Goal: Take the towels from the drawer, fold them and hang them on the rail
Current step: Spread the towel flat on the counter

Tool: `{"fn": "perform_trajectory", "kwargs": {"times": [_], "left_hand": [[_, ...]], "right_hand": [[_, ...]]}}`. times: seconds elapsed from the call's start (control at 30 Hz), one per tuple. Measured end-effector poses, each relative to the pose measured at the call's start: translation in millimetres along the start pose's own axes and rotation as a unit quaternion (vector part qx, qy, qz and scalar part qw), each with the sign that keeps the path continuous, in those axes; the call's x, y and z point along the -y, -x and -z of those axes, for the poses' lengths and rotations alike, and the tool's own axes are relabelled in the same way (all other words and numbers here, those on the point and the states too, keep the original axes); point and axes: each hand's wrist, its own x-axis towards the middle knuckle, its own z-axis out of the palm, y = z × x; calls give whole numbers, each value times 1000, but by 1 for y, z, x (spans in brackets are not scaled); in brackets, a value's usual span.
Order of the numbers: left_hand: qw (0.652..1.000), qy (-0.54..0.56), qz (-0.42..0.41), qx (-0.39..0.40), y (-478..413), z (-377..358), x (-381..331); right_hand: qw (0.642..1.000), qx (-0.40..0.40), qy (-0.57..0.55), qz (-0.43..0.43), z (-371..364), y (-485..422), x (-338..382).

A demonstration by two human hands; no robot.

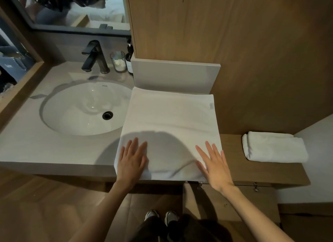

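Item: flat white terry towel [169,126], spread on the grey counter [45,148] beside the basin.
Hands: left hand [132,160] and right hand [214,166], fingers straight, pressing the near edge.
Handling: likely soft, light, limp; take the near corners.

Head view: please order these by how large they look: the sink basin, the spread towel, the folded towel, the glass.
1. spread towel
2. sink basin, a little smaller
3. folded towel
4. glass, clearly smallest, though it stands farthest from the camera
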Motion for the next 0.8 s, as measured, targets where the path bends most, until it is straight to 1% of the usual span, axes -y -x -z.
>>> {"fn": "perform_trajectory", "kwargs": {"times": [0.03,0.1,0.17,0.2,0.27,0.33,0.37,0.57,0.8], "left_hand": [[1000,6,-1,-9,-5,4,-5],[1000,18,-12,-17,-15,8,-14],[999,29,-31,6,-25,6,-23],[999,23,-42,20,-30,4,-26],[997,11,-54,51,-37,-3,-31],[997,0,-38,71,-43,-9,-32],[997,-7,-31,70,-44,-11,-31],[998,-23,-27,60,-43,-14,-30],[997,-26,-41,57,-41,-11,-28]], "right_hand": [[999,-15,-33,-11,3,3,3],[991,-88,-87,-58,8,10,10],[974,-152,-111,-128,10,16,17],[965,-162,-129,-163,9,18,18],[940,-151,-202,-228,9,21,17],[905,-142,-296,-271,12,25,13],[893,-139,-323,-281,13,27,10],[878,-110,-382,-267,15,38,-12],[912,-120,-321,-225,13,41,-20]]}}
